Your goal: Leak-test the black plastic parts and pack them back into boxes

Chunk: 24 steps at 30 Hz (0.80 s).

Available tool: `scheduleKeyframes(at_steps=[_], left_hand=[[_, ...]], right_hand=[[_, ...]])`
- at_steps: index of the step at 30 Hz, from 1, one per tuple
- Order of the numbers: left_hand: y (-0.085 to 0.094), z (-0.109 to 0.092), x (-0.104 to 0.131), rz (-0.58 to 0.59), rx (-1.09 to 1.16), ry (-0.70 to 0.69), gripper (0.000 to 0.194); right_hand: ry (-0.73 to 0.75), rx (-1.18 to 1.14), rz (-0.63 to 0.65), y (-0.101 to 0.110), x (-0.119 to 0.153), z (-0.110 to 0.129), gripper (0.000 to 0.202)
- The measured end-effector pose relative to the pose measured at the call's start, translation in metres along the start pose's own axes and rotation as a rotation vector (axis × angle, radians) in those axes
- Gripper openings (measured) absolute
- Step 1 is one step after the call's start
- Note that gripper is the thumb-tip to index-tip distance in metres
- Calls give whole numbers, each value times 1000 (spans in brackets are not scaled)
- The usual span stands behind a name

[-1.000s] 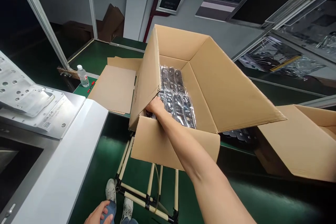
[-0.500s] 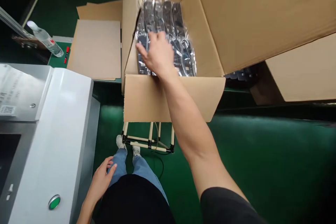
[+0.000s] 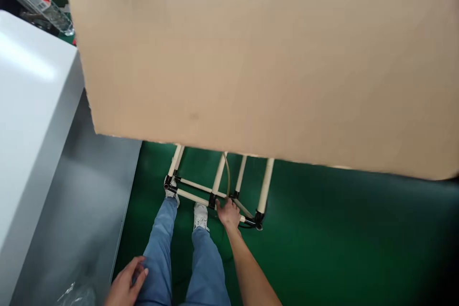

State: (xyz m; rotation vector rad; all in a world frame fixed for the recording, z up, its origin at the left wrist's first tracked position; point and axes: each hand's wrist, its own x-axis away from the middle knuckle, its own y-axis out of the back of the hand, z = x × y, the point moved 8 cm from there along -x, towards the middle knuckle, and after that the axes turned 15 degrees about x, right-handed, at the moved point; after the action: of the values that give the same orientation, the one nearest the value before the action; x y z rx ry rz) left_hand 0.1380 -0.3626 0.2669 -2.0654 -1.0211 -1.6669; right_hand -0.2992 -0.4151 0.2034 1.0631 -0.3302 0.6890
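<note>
A: Where is the cardboard [image 3: 251, 57] to be found?

B: Most of the upper view is taken up by it, and what lies behind is hidden. Its lower edge is seen sloping slightly down toward the right, above the hands.

A: How is the left side bounded?

B: By the cabinet [image 3: 32, 86], whose white top and grey side are seen running down toward the left hand [image 3: 125, 283]. Past its far corner, a bottle [image 3: 39, 2] is partly shown.

A: Where is the most room given?

B: The widest stretch of green floor [image 3: 340, 239] is found right of the pipe frame [image 3: 266, 186] and below the cardboard. Between cabinet and frame, a narrower strip is shared with the legs [image 3: 161, 239].

A: How are the hands held?

B: The left is kept loosely curled just beside the left thigh, thumb apart from the fingers; whether the thigh is touched cannot be made out. The right hand [image 3: 229, 214] is reached forward with fingers spread, over the frame's near lower bar. Part of that bar is covered by it; whether contact is made cannot be judged.
</note>
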Motion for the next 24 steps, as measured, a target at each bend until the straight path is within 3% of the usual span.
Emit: scheduleKeyframes(at_steps=[2,4,6,8,10,13,15,17,20,24], left_hand=[[-35,23,-11,31,37,28,69],[-64,30,-22,12,143,28,76],[-80,17,-36,-75,286,-33,85],[-81,-12,-56,-191,403,-136,92],[-67,-52,-79,-302,471,-238,93],[-28,-109,-115,-446,566,-400,88],[-2,-132,-139,-463,632,-450,60],[23,-139,-161,-472,664,-456,42],[62,-135,-185,-579,700,-434,44],[106,-146,-226,-679,701,-401,43]], right_hand=[[70,23,160,-41,9,-11,28],[197,34,309,-80,40,2,21],[340,42,428,-114,78,30,6],[469,49,497,-141,105,68,16],[576,59,527,-160,114,110,24],[690,68,577,-183,111,169,34],[737,73,633,-197,108,194,41],[755,103,653,-209,103,203,50],[741,223,526,-211,84,181,62],[676,490,342,-195,47,94,74]])
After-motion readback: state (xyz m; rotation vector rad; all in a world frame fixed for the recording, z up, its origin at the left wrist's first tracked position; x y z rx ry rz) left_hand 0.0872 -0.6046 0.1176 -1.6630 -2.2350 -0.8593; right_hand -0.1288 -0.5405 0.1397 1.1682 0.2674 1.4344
